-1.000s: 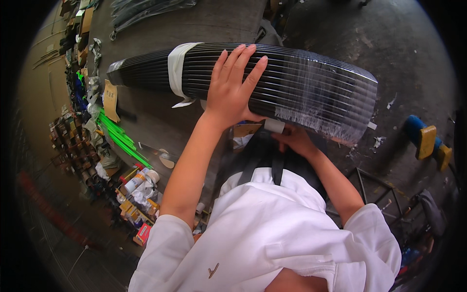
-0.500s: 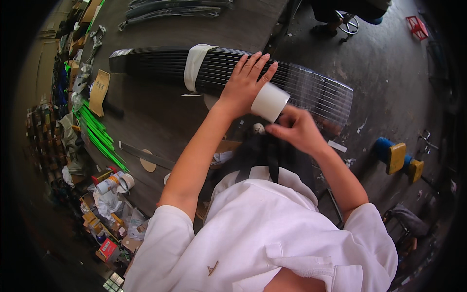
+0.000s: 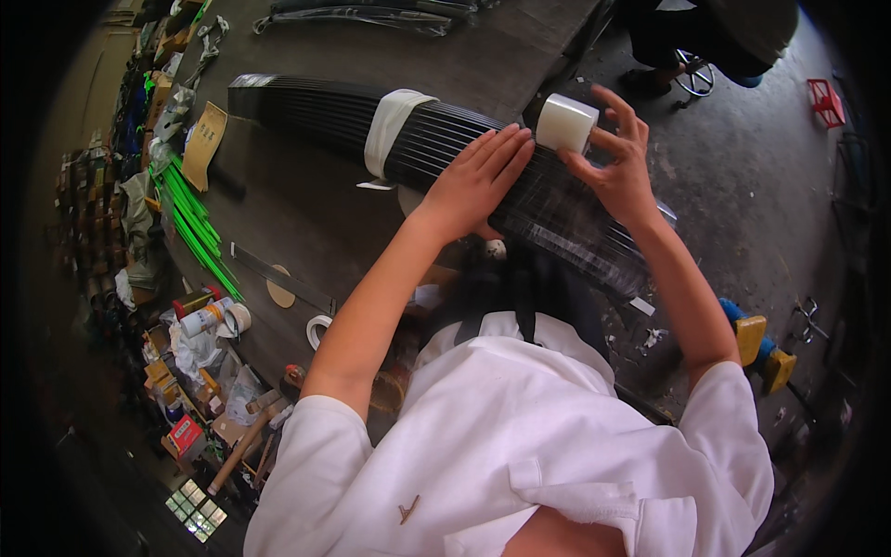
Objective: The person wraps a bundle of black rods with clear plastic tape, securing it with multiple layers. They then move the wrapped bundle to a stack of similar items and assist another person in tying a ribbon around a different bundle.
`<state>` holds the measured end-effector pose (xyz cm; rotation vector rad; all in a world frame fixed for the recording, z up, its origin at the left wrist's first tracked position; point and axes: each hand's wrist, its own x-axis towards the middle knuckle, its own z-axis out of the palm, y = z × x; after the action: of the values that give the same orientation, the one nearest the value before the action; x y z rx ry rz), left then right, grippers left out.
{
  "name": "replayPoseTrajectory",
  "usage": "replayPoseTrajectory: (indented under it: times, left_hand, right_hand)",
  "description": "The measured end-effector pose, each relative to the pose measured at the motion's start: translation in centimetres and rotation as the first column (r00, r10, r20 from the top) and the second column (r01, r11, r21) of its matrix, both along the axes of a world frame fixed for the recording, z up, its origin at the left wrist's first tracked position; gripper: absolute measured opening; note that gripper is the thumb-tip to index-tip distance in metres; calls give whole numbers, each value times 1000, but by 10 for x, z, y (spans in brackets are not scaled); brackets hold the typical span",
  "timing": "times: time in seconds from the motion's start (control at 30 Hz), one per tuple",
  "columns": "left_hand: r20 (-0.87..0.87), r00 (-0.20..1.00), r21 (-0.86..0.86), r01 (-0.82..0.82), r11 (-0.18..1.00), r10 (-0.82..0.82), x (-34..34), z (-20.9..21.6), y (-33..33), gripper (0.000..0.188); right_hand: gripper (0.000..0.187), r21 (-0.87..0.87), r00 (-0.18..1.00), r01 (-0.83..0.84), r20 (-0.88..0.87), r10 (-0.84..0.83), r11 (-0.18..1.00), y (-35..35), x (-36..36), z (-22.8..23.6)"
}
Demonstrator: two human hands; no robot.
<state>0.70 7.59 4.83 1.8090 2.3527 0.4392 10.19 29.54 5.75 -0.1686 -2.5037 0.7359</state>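
A long bundle of thin black strips [image 3: 311, 107] lies slantwise across the dark table edge. A white band [image 3: 390, 135] circles it left of my hands. Clear shiny film [image 3: 580, 246] covers its right part. My left hand [image 3: 469, 190] rests on the bundle with fingers straight and together, its thumb down by the near edge. Over the bundle's far side, my right hand [image 3: 620, 172] holds a roll of clear wrapping film [image 3: 566, 123] between thumb and fingers. Whether film runs from roll to bundle is hard to make out.
Bright green strips [image 3: 190, 218] and a brown paper piece [image 3: 204, 147] lie at the left. Boxes, bags and a spray can [image 3: 206, 317] clutter the lower left. Yellow-and-blue stands [image 3: 750, 339] and a red stool [image 3: 825, 103] are at the right. Another person [image 3: 715, 37] sits at the far right.
My right hand has carried the film roll from the bundle's near side up to its far side. My left hand stays on the bundle, its fingers now closer together. The whole view has shifted slightly.
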Motion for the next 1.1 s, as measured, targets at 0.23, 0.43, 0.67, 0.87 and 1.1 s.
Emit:
replayPoseTrajectory:
  times: [0.23,0.43,0.67,0.87,1.1]
  left_hand:
    - [22,1000,3,-7,1000,7,1,0,5,121]
    - [11,1000,-34,-27,999,27,0,2,13,113]
    - [56,995,-42,-80,996,83,0,3,12,106]
    - [52,995,-67,-85,994,89,0,6,13,101]
    - [45,994,-60,-99,993,102,1,6,27,99]
  right_hand:
    - [38,-836,879,5,265,396,549,36,-24,-22]
    - [42,-933,821,139,297,488,333,55,-51,-43]
    - [33,-905,824,51,278,494,423,53,-54,-38]
    - [16,-573,901,-349,11,433,741,43,-47,-35]
    - [23,-323,912,-208,276,303,923,74,-67,-84]
